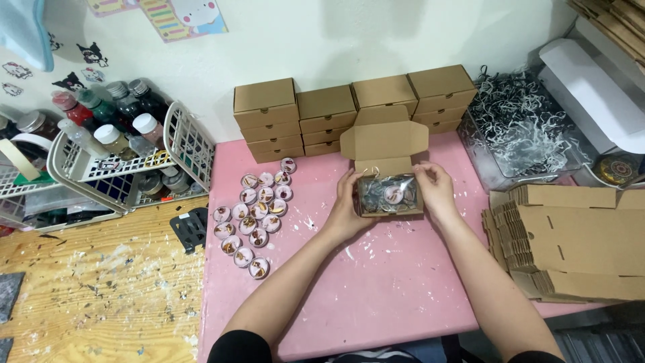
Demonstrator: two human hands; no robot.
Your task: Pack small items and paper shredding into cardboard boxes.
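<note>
Bare pink table [390, 282] ahead (round charms [255, 215] left, flat cartons [571, 249] right)

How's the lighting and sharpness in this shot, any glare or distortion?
Head view: even, soft indoor light, faint shadows on the wall; wide-angle bend at the edges; a glint on the clear wrap in the open box between left hand and right hand; mostly sharp.

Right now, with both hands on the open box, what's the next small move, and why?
Probably fold the lid down. The cardboard box already holds shredded filler and a round piece, and the left hand and right hand brace its sides.
</note>
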